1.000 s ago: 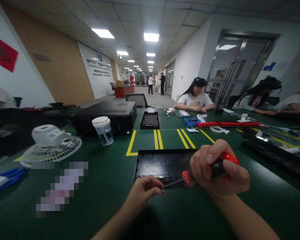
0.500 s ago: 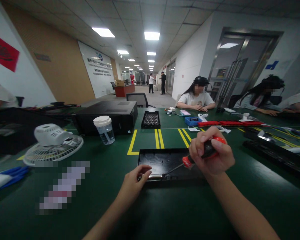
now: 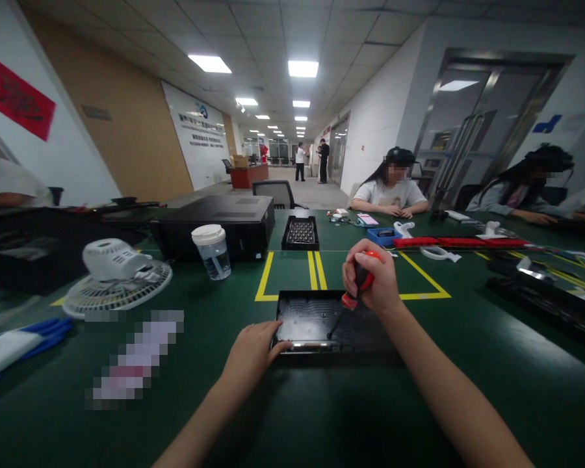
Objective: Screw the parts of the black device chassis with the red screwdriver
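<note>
On the green table (image 3: 209, 338), straight ahead and close to the body, lies a shallow black plastic shell (image 3: 316, 312), open side up, just below the yellow tape lines (image 3: 264, 276). Both hands meet it from the near side. The right hand (image 3: 373, 281) is wrapped in a fist around the red-and-black handle of a screwdriver (image 3: 351, 299), held above the shell's right half. The tool slants down and to the left, and its thin shaft ends with the tip on the shell's floor near the middle. The left hand (image 3: 251, 351) sits at the near-left corner with its fingers bent onto the rim. Whether it pinches the rim or only presses on it cannot be told. The hands are apart, with the shell's near edge running between them.

Beyond the shell stands a black tray of small parts (image 3: 299, 233). To the left are a clear cup with a white lid (image 3: 213, 250), a black computer case (image 3: 224, 221) and a white desk fan (image 3: 117, 276) lying face down. On the right, further off, are a blue bin (image 3: 381, 236) and a long red strip (image 3: 448, 242), and other people sit at the table's far side.
</note>
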`<state>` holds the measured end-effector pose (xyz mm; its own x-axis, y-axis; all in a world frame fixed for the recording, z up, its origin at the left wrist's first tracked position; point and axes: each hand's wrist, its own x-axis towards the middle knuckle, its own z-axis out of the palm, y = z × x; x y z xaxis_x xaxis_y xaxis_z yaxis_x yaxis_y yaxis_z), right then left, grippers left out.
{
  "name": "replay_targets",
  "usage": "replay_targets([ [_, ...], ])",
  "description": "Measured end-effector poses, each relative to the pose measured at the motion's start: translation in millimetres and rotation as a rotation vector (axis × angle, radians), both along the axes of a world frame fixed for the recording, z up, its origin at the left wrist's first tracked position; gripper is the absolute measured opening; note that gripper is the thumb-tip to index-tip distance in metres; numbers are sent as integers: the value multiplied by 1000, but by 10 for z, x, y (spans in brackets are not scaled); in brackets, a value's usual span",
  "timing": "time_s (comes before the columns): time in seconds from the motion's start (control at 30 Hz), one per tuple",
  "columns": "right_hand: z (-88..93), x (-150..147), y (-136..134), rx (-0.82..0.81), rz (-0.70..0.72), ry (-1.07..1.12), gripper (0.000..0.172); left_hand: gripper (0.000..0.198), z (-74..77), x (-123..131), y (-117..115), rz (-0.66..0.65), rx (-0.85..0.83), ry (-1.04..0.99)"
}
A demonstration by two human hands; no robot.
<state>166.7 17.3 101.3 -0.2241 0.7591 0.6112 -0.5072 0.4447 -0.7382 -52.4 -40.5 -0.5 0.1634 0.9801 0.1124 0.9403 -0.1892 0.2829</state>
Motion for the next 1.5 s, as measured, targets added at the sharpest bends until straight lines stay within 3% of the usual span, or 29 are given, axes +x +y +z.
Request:
replay_targets([
  [0.3, -121, -87, 53, -41, 11, -125, 10, 80, -85, 1, 0, -89, -57, 162],
  [0.77, -194, -124, 58, -67, 40, -176, 11, 59, -160, 116, -15, -85, -15, 251],
  [1.3, -232, -148, 53, -94, 43, -206, 13, 59, -184, 97, 1, -76, -27, 202],
  [1.5, -229, -150, 46, -84, 40, -213, 13, 63, -74, 44, 3, -57, -15, 178],
])
